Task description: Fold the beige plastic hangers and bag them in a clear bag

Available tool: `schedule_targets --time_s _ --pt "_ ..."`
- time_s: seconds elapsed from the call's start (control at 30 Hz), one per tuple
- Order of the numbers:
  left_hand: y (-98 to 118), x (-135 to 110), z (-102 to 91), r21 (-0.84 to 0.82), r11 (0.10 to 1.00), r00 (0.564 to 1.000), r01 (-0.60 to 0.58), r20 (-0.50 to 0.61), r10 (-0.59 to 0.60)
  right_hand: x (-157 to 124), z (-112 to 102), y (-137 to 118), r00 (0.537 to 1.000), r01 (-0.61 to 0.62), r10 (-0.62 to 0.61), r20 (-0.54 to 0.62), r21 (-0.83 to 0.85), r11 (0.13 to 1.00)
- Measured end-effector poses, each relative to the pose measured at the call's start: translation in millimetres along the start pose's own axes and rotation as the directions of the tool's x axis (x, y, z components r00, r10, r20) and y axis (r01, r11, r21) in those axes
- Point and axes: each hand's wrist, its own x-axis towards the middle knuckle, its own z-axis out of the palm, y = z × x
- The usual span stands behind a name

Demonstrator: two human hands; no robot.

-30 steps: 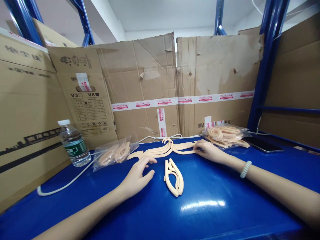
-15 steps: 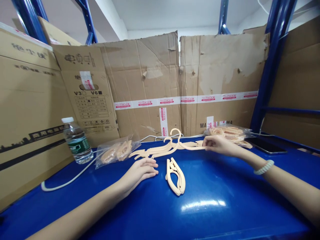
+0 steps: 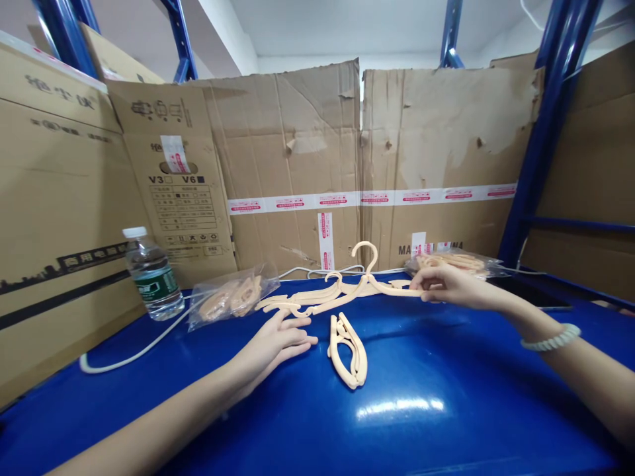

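My right hand (image 3: 444, 287) pinches the right arm tip of an unfolded cream plastic clothes hanger (image 3: 369, 279), its hook pointing up. The hanger's left arm reaches down toward my left hand (image 3: 280, 344). That hand hovers over the blue surface with fingers stretched out, close to the left arm's end; I cannot tell whether a fingertip touches it. Behind lies another unfolded hanger (image 3: 307, 297), partly overlapped by the held one. In front, a folded hanger (image 3: 362, 350) rests on the blue tabletop (image 3: 436, 370).
A clear bag of folded hangers (image 3: 233, 297) lies at left, beside a water bottle (image 3: 155, 277). Another bag of hangers (image 3: 461, 263) and a dark phone (image 3: 530, 294) are behind my right hand. A white cable (image 3: 133, 360) curves along the left. Cardboard sheets (image 3: 292, 158) stand at the back.
The held hanger has shifted slightly right and its hook has risen, moving with my right hand. My left hand has barely moved. The folded hanger stays in place.
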Motion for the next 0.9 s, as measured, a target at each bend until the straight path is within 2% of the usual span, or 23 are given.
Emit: schedule_targets --time_s 0.1,0.23,0.33,0.43,0.53,0.63,0.73,0.9 --pt "-3.6 2.1 1.3 0.18 0.979 0.994 -0.099 -0.017 0.103 -1.8 5.5 -10.1 0.999 0.006 -0.005 0.036 -0.016 1.0" --pt "-9.0 3.0 -0.1 0.456 0.843 0.959 -0.285 0.132 0.252 -3.0 11.2 -25.4 0.997 0.027 -0.028 0.07 0.004 1.0" --pt "-10.5 0.9 -0.8 0.555 0.742 0.926 -0.376 0.207 0.314 -2.8 14.9 -34.4 0.996 0.019 -0.02 0.083 0.015 1.0" --pt "-8.3 -1.8 0.3 0.585 0.687 0.902 -0.432 0.265 0.341 -2.7 19.4 -39.6 0.994 0.03 -0.036 0.101 0.059 0.998" --pt "-5.1 -2.8 1.1 0.582 0.677 0.893 -0.45 0.283 0.35 -3.3 23.8 -41.2 0.991 0.051 -0.064 0.121 0.11 0.993" --pt "-3.8 -0.4 -0.8 0.614 0.663 0.901 -0.428 0.227 0.37 -3.4 26.5 -39.5 0.993 0.079 -0.085 0.085 0.076 0.994" --pt "-4.6 5.2 -4.9 0.59 0.692 0.903 -0.416 0.176 0.392 -1.9 27.0 -35.5 0.991 0.131 -0.132 -0.003 -0.085 0.988" --pt "-8.9 16.5 -12.2 0.412 0.827 0.92 -0.381 0.081 0.384 1.0 26.7 -30.5 0.957 0.233 -0.279 -0.075 -0.368 0.9"
